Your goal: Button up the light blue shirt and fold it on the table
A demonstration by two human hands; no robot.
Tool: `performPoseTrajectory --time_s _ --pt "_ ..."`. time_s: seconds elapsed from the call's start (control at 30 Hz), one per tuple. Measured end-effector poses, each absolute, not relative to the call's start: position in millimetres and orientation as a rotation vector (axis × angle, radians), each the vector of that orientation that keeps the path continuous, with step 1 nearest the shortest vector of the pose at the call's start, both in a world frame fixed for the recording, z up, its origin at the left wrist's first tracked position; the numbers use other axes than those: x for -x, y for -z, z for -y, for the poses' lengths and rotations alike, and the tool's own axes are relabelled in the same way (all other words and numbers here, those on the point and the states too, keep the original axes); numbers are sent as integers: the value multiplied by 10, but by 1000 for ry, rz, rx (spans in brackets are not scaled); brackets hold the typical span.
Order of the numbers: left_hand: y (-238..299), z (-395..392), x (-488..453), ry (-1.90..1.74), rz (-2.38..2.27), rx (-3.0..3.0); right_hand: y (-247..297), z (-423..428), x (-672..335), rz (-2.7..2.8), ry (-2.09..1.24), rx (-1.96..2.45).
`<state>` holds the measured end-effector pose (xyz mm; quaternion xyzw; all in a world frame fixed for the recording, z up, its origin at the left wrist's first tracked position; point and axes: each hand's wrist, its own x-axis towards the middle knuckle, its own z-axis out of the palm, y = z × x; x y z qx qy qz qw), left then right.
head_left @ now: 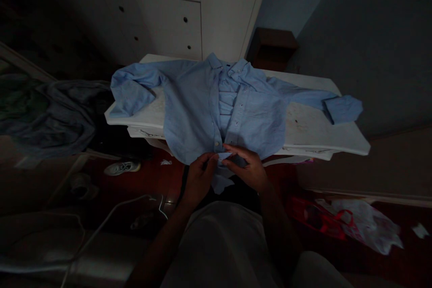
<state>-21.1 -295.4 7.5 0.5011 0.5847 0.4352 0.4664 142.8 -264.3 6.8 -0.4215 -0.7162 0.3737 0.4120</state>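
Observation:
A light blue button-up shirt [192, 108] lies front side up across a white table, its collar at the far side and its sleeves spread left and right. The upper front hangs apart, showing the inside of the back. At the near hem, my left hand [201, 175] pinches the edge of the shirt front. My right hand [248, 166] grips the other front edge close beside it, thumb and forefinger together. The fingertips of both hands almost meet. A button shows just above them; whatever lies between the fingertips is too small to make out.
The white table [317, 128] has a worn top. Beyond it stand a white cabinet [162, 18] and a brown box-like piece [275, 47]. Grey clothes [67, 112] are heaped at left. On the floor are a shoe [122, 168], a white cable [114, 209] and a plastic bag [374, 225].

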Motion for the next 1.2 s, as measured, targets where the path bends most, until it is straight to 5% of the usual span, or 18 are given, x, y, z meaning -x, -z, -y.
performPoseTrajectory --time_s 0.9,1.2 --pt "-186 2957 345 -962 -1331 -1450 17 2719 -1465 1808 -775 992" --pt "-171 3040 282 -1181 -1244 -1810 20 2765 -1477 1732 -626 874"
